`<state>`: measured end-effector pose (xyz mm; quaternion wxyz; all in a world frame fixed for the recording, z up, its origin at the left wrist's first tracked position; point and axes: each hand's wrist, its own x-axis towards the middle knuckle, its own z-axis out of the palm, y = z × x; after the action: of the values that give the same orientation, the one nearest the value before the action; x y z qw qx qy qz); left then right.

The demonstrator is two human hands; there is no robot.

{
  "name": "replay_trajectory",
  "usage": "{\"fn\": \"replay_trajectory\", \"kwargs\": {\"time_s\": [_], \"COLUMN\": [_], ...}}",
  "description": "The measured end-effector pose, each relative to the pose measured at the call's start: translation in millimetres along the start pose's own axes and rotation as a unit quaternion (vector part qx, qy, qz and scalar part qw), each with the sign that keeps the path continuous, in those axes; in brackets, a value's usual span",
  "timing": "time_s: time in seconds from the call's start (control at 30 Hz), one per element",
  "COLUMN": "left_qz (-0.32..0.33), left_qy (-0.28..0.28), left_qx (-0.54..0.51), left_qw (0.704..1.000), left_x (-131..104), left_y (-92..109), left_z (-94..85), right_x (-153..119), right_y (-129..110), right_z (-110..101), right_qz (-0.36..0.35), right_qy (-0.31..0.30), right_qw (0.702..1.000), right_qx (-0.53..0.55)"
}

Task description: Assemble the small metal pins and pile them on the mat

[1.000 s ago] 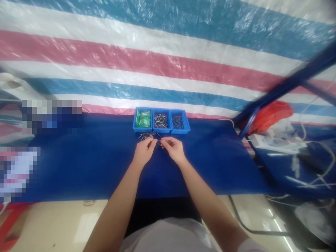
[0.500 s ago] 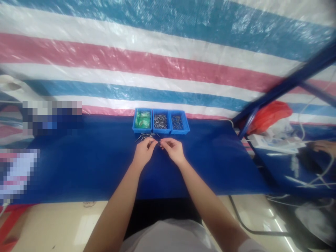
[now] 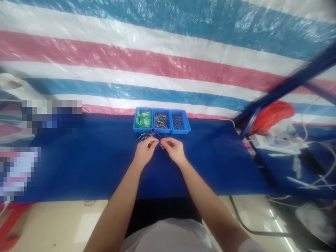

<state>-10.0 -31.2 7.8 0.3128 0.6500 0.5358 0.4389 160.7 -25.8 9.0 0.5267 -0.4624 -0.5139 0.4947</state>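
My left hand [image 3: 145, 151] and my right hand [image 3: 173, 149] meet over the blue tabletop, fingertips pinched close together. Between them is a small thin metal piece [image 3: 159, 141], mostly covered by the fingers; its exact kind is too small to make out. Just beyond my left hand lies a loose pile of slim metal pieces [image 3: 145, 135]. Behind the pile, three blue bins stand side by side: the left bin [image 3: 143, 130] contains green plastic packets, the middle bin [image 3: 162, 131] many short metal pieces, and the right bin [image 3: 181, 131] fewer, thin metal pieces.
A striped plastic sheet [image 3: 157, 66] hangs behind the blue table [image 3: 86, 161]. On the right are a blue metal frame [image 3: 286, 84], a red plastic bag [image 3: 275, 115], a white box and cables on another surface. A white roll [image 3: 15, 84] is at the far left.
My hands stay almost in place, fingertips still together around the small metal piece. Another person's hand at the far right edge has left the view.
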Motion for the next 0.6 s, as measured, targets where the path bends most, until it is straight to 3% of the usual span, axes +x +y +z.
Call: {"fn": "replay_trajectory", "kwargs": {"time_s": [0.23, 0.43, 0.6], "left_qz": [-0.003, -0.01, -0.006], "left_qy": [-0.002, -0.006, -0.009], "left_qx": [0.059, -0.009, -0.006], "left_qw": [0.998, 1.0, 1.0], "left_x": [-0.6, -0.4, 0.4], "left_y": [-0.7, 0.5, -0.8], "left_z": [-3.0, -0.1, 1.0], "right_x": [-2.8, -0.6, -2.3], "right_y": [-1.1, 0.3, -1.7], "right_z": [1.7, 1.1, 1.3], "right_qz": [-0.002, 0.002, -0.005], "right_qy": [-0.014, -0.004, -0.012], "right_qw": [1.0, 1.0, 1.0], "right_qx": [-0.004, 0.007, 0.001]}}
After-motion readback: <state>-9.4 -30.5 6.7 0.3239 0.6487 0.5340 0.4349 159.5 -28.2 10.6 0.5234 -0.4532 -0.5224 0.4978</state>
